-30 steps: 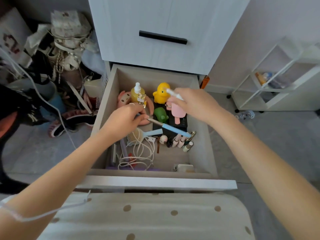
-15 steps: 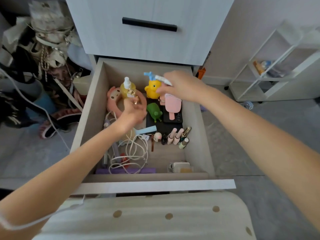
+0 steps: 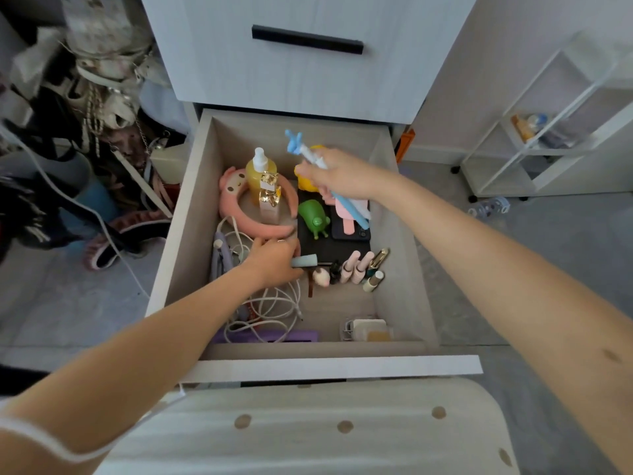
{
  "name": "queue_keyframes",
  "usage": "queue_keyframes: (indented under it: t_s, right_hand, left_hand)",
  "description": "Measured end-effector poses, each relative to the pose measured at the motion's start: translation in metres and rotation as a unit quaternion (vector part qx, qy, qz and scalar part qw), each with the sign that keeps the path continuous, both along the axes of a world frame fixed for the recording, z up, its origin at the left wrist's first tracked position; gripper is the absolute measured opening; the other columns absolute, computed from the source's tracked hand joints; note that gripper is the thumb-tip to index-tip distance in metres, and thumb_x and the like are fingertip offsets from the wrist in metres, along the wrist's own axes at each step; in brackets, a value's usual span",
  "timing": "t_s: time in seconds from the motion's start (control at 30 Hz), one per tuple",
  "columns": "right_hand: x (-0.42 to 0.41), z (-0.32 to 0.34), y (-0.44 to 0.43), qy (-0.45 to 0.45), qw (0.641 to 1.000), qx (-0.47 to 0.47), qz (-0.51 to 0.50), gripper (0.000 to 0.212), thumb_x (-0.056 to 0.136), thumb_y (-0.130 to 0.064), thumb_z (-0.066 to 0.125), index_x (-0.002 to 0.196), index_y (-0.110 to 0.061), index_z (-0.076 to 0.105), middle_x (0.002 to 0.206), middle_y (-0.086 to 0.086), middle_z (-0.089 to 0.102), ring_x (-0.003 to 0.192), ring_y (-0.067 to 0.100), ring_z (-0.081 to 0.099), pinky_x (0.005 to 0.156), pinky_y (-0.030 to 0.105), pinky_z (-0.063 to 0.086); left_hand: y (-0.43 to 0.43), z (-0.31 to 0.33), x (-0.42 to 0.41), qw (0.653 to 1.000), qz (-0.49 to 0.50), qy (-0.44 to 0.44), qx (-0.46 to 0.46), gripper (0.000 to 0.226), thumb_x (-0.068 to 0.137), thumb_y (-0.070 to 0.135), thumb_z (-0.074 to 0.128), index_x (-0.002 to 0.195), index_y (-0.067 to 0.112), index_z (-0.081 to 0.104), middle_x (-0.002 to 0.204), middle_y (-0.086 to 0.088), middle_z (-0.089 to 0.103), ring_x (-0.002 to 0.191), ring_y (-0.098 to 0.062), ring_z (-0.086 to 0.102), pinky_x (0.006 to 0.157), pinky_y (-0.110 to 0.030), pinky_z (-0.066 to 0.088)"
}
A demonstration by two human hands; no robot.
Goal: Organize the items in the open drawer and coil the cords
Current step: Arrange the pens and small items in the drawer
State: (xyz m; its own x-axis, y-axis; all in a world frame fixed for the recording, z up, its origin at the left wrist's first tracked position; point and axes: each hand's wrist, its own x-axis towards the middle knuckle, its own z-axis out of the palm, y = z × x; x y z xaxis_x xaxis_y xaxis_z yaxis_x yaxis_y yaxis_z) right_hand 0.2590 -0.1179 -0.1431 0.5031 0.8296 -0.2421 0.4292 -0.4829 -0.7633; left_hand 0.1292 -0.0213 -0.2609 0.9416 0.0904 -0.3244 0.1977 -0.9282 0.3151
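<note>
The open drawer [image 3: 178,255] holds many small items. My right hand [image 3: 337,174] is raised over the back of it, closed around a white and blue pen-like stick [image 3: 310,152] with a blue figure on top. My left hand [image 3: 274,260] is low in the drawer, its fingers curled on a pale blue brush handle [image 3: 305,261]. Tangled white cords [image 3: 274,308] lie below my left hand. A yellow bottle [image 3: 260,173], a gold-capped perfume bottle [image 3: 269,200] and a pink headband [image 3: 236,207] sit at the back left. A green toy [image 3: 313,217] lies on a black tray [image 3: 329,248].
Small nail polish bottles [image 3: 359,269] stand by the right wall. A purple flat item [image 3: 291,336] and a small white box [image 3: 368,329] lie at the front. Clutter of bags [image 3: 85,108] is left of the cabinet, a white shelf [image 3: 548,138] at right, a dotted cushion [image 3: 325,430] below.
My left hand moved from the perfume bottle down to the pale blue brush handle. My right hand stays raised with the stick, now tilted more upright.
</note>
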Motion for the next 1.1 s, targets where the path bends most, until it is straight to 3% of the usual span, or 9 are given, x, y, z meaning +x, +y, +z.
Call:
queue_keyframes:
  t_s: [0.13,0.2,0.27,0.4,0.5,0.73,0.83,0.9,1.1]
  right_hand:
    - [-0.008,-0.023,0.002,-0.038,0.995,-0.067,0.062,0.018,0.099,-0.030,0.046,0.102,-0.013,0.050,0.070,-0.007,0.048,0.061,0.011,0.049,0.065,0.029,0.043]
    - [-0.008,-0.032,0.001,-0.049,0.987,-0.111,0.108,0.010,0.098,-0.030,0.047,0.091,-0.025,0.044,0.076,-0.007,0.048,0.066,0.013,0.050,0.069,0.031,0.042]
    - [-0.009,-0.043,0.001,-0.075,0.968,-0.187,0.147,0.019,0.097,-0.034,0.048,0.082,-0.028,0.038,0.076,-0.006,0.048,0.065,0.013,0.052,0.069,0.034,0.042]
    - [-0.015,-0.061,0.001,-0.073,0.946,-0.255,0.184,0.022,0.095,-0.025,0.053,0.077,-0.023,0.041,0.070,-0.001,0.050,0.061,0.017,0.052,0.063,0.029,0.041]
    - [-0.018,-0.066,0.002,-0.149,0.926,-0.276,0.209,0.011,0.091,-0.022,0.059,0.098,-0.014,0.054,0.082,0.000,0.052,0.075,0.019,0.050,0.062,0.028,0.037]
    - [-0.022,-0.070,-0.002,-0.294,0.886,-0.278,0.226,0.029,0.088,-0.018,0.061,0.116,-0.014,0.056,0.103,0.009,0.060,0.092,0.029,0.058,0.064,0.031,0.038]
    - [-0.019,-0.069,-0.004,-0.349,0.869,-0.257,0.238,0.036,0.085,-0.021,0.064,0.120,-0.014,0.057,0.106,0.011,0.062,0.096,0.030,0.059,0.065,0.032,0.039]
    - [-0.016,-0.069,-0.006,-0.341,0.875,-0.252,0.233,0.036,0.083,-0.022,0.067,0.116,-0.012,0.058,0.105,0.012,0.062,0.094,0.030,0.059,0.063,0.030,0.035]
    - [-0.015,-0.072,-0.014,-0.312,0.892,-0.245,0.217,0.033,0.078,-0.022,0.072,0.105,-0.010,0.056,0.095,0.008,0.058,0.082,0.023,0.051,0.061,0.031,0.032]
  left_hand:
    - [0.009,0.006,0.002,0.994,-0.026,0.086,-0.060,0.040,0.090,0.056,0.043,0.078,0.019,0.050,0.079,0.000,0.055,0.081,-0.019,0.053,0.074,-0.032,0.037]
    - [0.015,0.011,0.003,0.987,-0.008,0.116,-0.115,0.040,0.092,0.050,0.046,0.066,0.019,0.046,0.069,0.000,0.050,0.071,-0.019,0.049,0.066,-0.031,0.035]
    - [0.018,0.013,0.001,0.982,-0.012,0.130,-0.134,0.031,0.091,0.034,0.054,0.063,0.021,0.049,0.068,0.001,0.050,0.073,-0.018,0.049,0.065,-0.029,0.035]
    - [0.015,0.010,-0.001,0.987,-0.014,0.095,-0.132,0.007,0.087,0.020,0.061,0.086,0.015,0.065,0.088,0.001,0.062,0.084,-0.014,0.055,0.072,-0.024,0.041]
    - [0.013,0.004,0.001,0.987,0.032,0.040,-0.150,0.013,0.085,0.017,0.063,0.094,0.008,0.068,0.098,-0.007,0.067,0.088,-0.019,0.059,0.078,-0.030,0.047]
    - [0.002,0.002,0.002,0.941,0.247,-0.030,-0.230,0.028,0.080,0.021,0.072,0.091,-0.004,0.069,0.082,-0.013,0.061,0.077,-0.019,0.054,0.076,-0.034,0.046]
    - [0.002,0.011,0.002,0.898,0.331,-0.089,-0.277,0.066,0.071,0.014,0.081,0.124,-0.001,0.045,0.099,-0.005,0.052,0.095,-0.014,0.049,0.079,-0.026,0.041]
    - [0.004,0.014,0.001,0.878,0.353,-0.115,-0.301,0.081,0.069,0.010,0.081,0.133,0.000,0.032,0.105,-0.002,0.047,0.101,-0.014,0.046,0.082,-0.024,0.040]
    - [0.002,0.007,-0.004,0.910,0.295,-0.119,-0.264,0.030,0.084,0.011,0.068,0.110,0.000,0.059,0.118,-0.014,0.063,0.112,-0.023,0.057,0.085,-0.023,0.041]
